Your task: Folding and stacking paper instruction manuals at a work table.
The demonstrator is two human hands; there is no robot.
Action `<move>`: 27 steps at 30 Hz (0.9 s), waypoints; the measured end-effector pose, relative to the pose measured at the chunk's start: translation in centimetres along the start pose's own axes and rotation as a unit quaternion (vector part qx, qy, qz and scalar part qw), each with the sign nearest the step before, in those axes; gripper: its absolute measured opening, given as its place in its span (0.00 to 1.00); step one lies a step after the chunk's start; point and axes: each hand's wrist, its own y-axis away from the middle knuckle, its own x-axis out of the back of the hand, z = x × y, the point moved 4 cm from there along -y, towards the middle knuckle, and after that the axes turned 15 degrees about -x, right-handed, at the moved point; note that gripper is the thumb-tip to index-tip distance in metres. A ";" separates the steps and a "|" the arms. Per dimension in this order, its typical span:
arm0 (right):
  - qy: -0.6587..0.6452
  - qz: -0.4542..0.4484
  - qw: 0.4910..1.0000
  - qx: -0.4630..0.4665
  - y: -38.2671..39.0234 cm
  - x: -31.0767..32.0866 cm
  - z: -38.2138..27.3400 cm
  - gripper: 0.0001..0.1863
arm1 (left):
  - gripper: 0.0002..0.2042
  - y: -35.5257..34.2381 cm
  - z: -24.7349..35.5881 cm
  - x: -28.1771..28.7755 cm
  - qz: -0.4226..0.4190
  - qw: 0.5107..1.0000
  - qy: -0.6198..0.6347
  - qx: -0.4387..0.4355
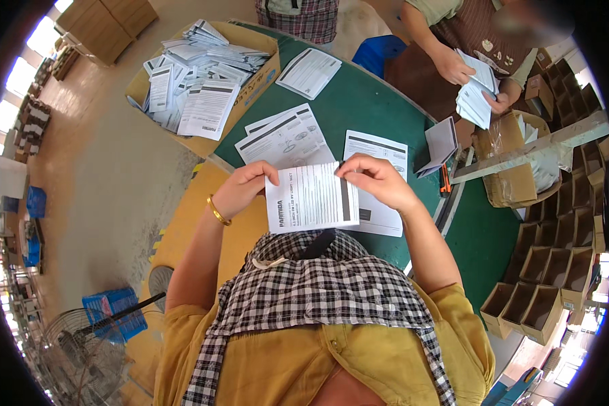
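Note:
A folded white printed leaflet (pixel 311 196) is held level in front of my chest. My left hand (pixel 245 186), with a gold bracelet at the wrist, pinches its upper left edge, and my right hand (pixel 375 183) pinches its upper right corner. Just beyond it on the green table (pixel 375 108) lie a pair of overlapping printed sheets (pixel 284 135) and, under and past my right hand, more unfolded sheets (pixel 375 220). A further stack of leaflets (pixel 308 73) lies toward the back.
A carton (pixel 250 101) heaped with folded papers stands at back left. A co-worker (pixel 474 34) holds papers at upper right. A folded booklet (pixel 437 145), orange cutter (pixel 444 179), metal rail (pixel 524 147) and small boxes (pixel 548 271) are rightward; a fan (pixel 81 352) stands lower left.

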 end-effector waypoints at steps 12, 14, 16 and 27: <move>0.061 0.091 0.994 0.010 -1.6 -1.9 -1.8 0.14 | 0.15 -5.8 2.8 -5.4 -0.139 0.916 -0.376 -0.006; 0.151 0.199 0.968 0.032 -1.5 -2.5 -0.5 0.08 | 0.15 -5.6 2.9 -5.5 -0.097 0.888 -0.436 -0.109; 0.163 0.296 0.938 0.079 -0.9 -2.3 -0.6 0.09 | 0.14 -4.8 2.5 -4.3 -0.078 0.892 -0.432 -0.104; 0.099 0.421 0.896 -0.104 -4.0 2.0 2.6 0.12 | 0.14 -2.2 1.8 6.1 0.013 0.929 -0.351 -0.117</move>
